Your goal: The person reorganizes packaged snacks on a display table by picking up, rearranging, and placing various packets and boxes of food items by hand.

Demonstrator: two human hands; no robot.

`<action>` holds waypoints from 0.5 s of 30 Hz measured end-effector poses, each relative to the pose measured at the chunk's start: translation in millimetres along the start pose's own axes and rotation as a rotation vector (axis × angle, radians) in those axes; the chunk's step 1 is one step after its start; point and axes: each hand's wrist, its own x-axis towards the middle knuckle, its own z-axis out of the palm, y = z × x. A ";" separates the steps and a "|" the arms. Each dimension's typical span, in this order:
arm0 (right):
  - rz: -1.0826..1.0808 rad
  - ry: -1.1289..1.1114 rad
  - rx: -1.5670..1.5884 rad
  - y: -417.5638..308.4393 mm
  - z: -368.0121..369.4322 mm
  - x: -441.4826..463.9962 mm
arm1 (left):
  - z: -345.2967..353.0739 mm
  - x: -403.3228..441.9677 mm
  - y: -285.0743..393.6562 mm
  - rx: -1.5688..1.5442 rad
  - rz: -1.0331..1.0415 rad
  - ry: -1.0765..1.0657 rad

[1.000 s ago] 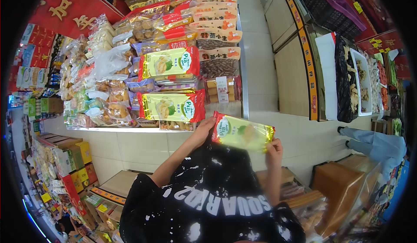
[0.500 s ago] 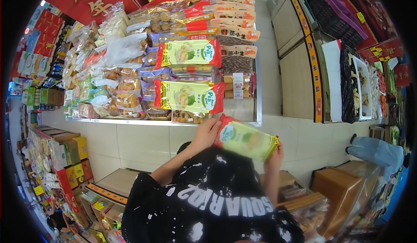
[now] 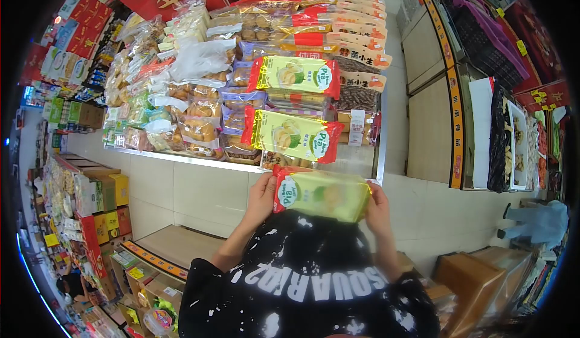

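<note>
A yellow-green packet of Pia cakes [image 3: 323,194] with a red end is held level in front of my chest. My left hand [image 3: 261,198] is closed on its red end. At the other end, my right hand [image 3: 378,208] grips the yellow edge. Two matching packets, the nearer Pia packet [image 3: 293,135] and the farther Pia packet [image 3: 294,76], lie on the display just beyond my hands. The held packet's surface looks slightly blurred.
The display stand [image 3: 226,164] has a metal front edge and carries several rows of bagged pastries [image 3: 202,117]. Right of it are pouches of dark snacks [image 3: 356,96]. Another wooden counter [image 3: 432,132] stands across the aisle. A cardboard box [image 3: 468,280] is behind at right.
The held packet has turned from a slant to nearly level and moved slightly left. Both hands keep hold of it. The view has shifted, so the display appears farther right.
</note>
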 end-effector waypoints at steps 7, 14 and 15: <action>-0.235 0.079 -0.503 -13.4 44.0 20.8 | -24.9 9.4 -17.1 -0.242 0.039 -0.017; -0.294 0.293 -0.599 -40.3 62.6 35.1 | -40.6 24.2 12.6 -0.107 0.149 0.054; -0.283 0.347 -0.517 -44.0 62.5 38.6 | -43.3 27.1 15.3 -0.069 0.174 0.100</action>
